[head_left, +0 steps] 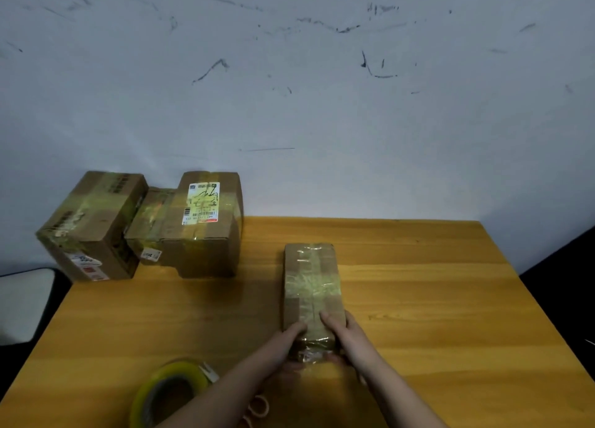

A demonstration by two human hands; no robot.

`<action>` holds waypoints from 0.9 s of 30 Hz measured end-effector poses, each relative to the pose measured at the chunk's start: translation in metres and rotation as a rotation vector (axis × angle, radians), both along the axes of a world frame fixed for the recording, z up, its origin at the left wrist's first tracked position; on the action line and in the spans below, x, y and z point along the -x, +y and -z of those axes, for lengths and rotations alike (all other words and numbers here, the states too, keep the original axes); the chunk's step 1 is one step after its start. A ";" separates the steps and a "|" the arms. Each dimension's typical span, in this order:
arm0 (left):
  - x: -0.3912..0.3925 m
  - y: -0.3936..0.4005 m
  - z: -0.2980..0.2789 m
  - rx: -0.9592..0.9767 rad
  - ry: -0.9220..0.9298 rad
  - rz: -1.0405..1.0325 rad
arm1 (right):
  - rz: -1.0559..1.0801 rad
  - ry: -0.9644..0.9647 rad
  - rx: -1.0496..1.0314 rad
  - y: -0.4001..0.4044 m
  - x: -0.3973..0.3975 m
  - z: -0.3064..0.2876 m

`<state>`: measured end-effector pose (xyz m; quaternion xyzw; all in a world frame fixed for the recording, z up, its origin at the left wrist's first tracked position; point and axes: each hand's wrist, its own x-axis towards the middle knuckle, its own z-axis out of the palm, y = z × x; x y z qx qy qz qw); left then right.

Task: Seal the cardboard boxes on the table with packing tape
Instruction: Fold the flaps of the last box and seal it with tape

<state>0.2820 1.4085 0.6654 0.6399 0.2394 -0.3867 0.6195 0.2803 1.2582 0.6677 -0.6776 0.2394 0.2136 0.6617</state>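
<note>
Both hands were down on the narrow cardboard box (pixel 310 286) lying lengthwise in the middle of the wooden desk (pixel 434 298). The left hand (pixel 289 342) clasped its near left corner, fingers curled around the edge; the right hand (pixel 343 334) gripped the near right corner the same way, thumb laid on top. Glossy tape already ran down the lid and wrapped over the near end, wrinkled there between the hands.

The risk, by the look of it: those wrinkles. If the hands pressed unevenly, creases and air pockets could get locked in and the end flap might lift later. The box looked light and slim, so a hard push could skid it across the smooth desk.

The yellow tape roll (pixel 167 392) stood at the near left edge, close to the left forearm, and an elbow swing could knock it off. Something pale with loops, possibly scissors (pixel 257 406), lay partly hidden beneath the arms. Three taped boxes (pixel 141 228) sat clustered at the far left corner, well apart.
</note>
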 end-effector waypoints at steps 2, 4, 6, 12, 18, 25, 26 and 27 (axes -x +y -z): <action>-0.007 0.005 0.000 0.005 -0.023 -0.132 | -0.004 -0.039 0.006 0.011 -0.010 -0.005; -0.019 0.015 -0.006 -0.019 -0.066 -0.226 | 0.000 -0.060 0.011 0.025 -0.028 -0.006; -0.034 0.029 -0.014 -0.064 -0.113 -0.254 | 0.025 -0.057 0.020 0.041 -0.054 -0.005; -0.078 0.067 -0.035 -0.076 -0.223 -0.247 | -0.013 -0.064 0.020 0.082 -0.127 0.001; -0.099 0.096 -0.034 -0.151 -0.213 -0.140 | -0.025 -0.077 0.071 0.105 -0.180 0.017; -0.117 0.099 -0.022 -0.165 -0.248 -0.041 | 0.013 -0.093 0.077 0.107 -0.192 0.035; -0.120 0.097 -0.021 -0.155 -0.253 -0.044 | 0.018 -0.103 0.074 0.106 -0.193 0.038; -0.122 0.096 -0.020 -0.152 -0.255 -0.050 | 0.027 -0.110 0.069 0.106 -0.193 0.040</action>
